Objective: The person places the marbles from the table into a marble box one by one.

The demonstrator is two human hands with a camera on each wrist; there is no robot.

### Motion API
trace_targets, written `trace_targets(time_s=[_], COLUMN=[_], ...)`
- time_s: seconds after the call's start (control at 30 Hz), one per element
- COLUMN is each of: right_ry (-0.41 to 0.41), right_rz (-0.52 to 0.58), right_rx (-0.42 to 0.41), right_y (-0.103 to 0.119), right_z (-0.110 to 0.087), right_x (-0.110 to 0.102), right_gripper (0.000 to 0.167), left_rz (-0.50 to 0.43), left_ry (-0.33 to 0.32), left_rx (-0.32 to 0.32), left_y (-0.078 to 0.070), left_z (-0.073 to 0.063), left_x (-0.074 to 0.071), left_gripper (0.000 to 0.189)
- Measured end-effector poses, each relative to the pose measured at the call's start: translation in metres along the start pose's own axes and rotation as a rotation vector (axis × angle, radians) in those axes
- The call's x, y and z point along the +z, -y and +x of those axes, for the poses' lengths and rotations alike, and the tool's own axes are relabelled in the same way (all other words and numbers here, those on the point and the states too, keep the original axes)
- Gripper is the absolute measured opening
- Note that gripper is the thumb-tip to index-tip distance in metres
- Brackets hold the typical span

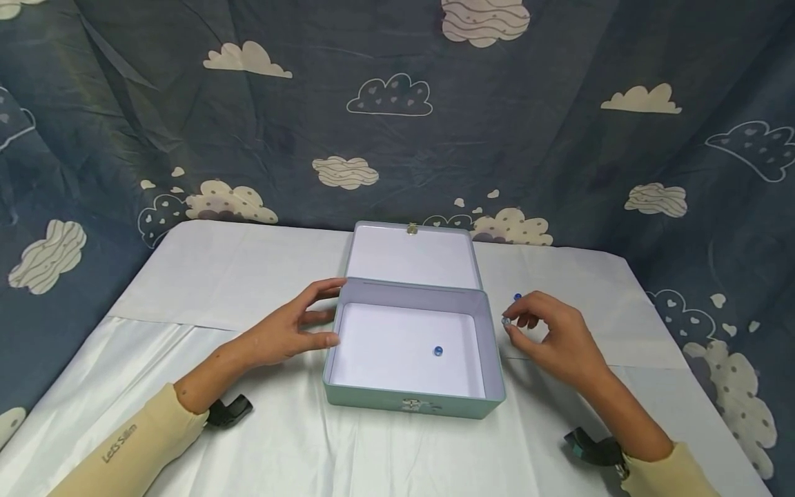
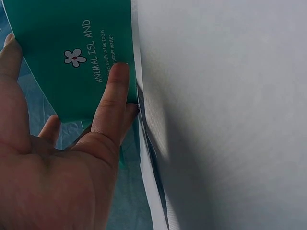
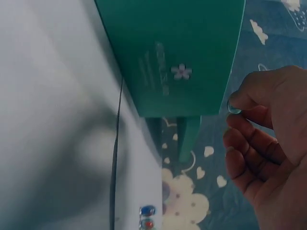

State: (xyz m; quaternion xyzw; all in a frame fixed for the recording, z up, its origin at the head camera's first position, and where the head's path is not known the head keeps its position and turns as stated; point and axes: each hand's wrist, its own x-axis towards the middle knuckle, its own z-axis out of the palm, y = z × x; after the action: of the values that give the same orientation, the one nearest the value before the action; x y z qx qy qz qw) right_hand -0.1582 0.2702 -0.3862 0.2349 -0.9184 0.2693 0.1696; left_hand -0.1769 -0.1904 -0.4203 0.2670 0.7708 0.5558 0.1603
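The left hand (image 1: 282, 336), fingers extended, touched the left edge of the box (image 1: 366, 398). The right hand (image 1: 559, 338) pinched one marble (image 1: 506, 322), apart from the right edge. Inside lay one blue marble (image 1: 438, 351); two more marbles (image 3: 147, 211) lay outside.

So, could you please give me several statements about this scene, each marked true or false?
1. The right hand pinches a small clear marble. True.
2. The lid of the box is closed. False: the lid stands open.
3. The left hand is at the box's left side. True.
4. Three marbles lie inside the box. False: just one blue marble lies there.
5. The box is red outside. False: it is green.
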Motion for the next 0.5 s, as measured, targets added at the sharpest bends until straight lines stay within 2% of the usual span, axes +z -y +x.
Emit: trace_targets(time_s=[0.5], right_ry=[0.039], right_rz=[0.046], right_rx=[-0.084], right_y=[0.029], right_z=[0.006], right_x=[0.009], right_gripper=[0.029], left_rz=[0.008], left_ry=[-0.01], left_rx=[0.005], left_y=[-0.002], left_z=[0.001], left_x=[0.002], left_gripper=[0.09])
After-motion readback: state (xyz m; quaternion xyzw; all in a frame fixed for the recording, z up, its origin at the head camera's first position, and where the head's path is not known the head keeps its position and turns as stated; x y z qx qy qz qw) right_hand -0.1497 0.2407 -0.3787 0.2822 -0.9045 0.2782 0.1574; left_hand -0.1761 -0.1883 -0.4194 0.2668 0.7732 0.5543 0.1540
